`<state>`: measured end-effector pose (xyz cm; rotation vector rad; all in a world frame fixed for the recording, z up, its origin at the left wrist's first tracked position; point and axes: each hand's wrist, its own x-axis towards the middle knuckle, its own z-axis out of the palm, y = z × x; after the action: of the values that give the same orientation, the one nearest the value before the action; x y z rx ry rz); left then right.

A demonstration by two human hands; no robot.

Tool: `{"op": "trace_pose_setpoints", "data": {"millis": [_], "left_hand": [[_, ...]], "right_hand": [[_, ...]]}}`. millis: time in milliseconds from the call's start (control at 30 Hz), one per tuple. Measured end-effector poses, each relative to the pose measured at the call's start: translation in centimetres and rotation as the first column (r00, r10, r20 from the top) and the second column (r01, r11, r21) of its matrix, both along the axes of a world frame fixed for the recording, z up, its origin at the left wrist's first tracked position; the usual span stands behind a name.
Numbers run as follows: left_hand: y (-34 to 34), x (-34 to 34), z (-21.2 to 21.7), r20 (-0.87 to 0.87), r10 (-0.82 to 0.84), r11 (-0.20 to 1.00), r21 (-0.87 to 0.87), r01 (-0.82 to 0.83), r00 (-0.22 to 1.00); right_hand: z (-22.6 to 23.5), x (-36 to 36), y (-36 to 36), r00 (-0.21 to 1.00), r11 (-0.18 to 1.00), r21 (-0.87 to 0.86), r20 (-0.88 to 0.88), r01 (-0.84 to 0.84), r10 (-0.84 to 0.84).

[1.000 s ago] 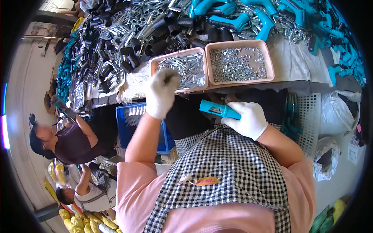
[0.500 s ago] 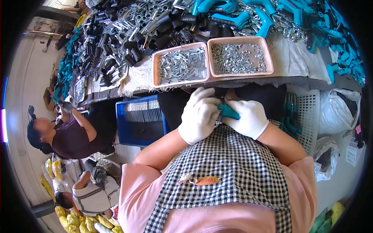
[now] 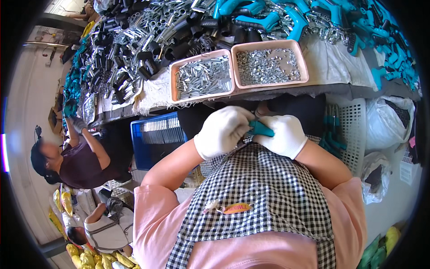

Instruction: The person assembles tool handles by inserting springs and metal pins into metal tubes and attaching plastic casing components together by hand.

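Right hand (image 3: 283, 137) grips teal handle (image 3: 262, 129) off tabletop's (image 3: 340, 67) near edge; left hand (image 3: 224, 132) bunched at its end, can't tell if holding anything. Handle seems mid-work; pins (image 3: 204, 77), metal bits (image 3: 257, 67) left in trays (image 3: 273, 84).

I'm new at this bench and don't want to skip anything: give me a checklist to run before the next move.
1. Right hand gripping the teal piece: ok.
2. Left hand brought up to the teal piece: ok, fingers bent beside it.
3. Small part in the left hand's grip: cannot tell, the fingers hide it.
4. White gloves worn on both hands: ok.
5. Left pink tray stocked: ok, many metal rods.
6. Right pink tray fully covered with small metal pieces: not ok, a bare patch shows.
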<state>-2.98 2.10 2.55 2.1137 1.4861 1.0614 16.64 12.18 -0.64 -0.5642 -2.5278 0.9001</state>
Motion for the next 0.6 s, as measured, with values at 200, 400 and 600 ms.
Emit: {"op": "trace_pose_setpoints", "data": {"millis": [200,400,600], "left_hand": [[-0.6,1.4,0.1,0.406,0.296,0.819,0.358,-0.449,0.865],[2.1,4.6,-1.4,0.225,0.209,0.762,0.572,-0.303,0.952],[3.5,6.0,-1.6,0.297,0.204,0.739,0.578,-0.346,0.933]], "right_hand": [[-1.4,1.4,1.7,1.0,0.64,-0.768,0.004,0.018,-0.024],[-4.0,1.3,-1.5,0.877,-0.48,-0.742,-0.322,-0.468,-0.357],[-0.7,1.6,-1.8,0.873,-0.488,-0.86,0.117,-0.149,-0.473]]}}
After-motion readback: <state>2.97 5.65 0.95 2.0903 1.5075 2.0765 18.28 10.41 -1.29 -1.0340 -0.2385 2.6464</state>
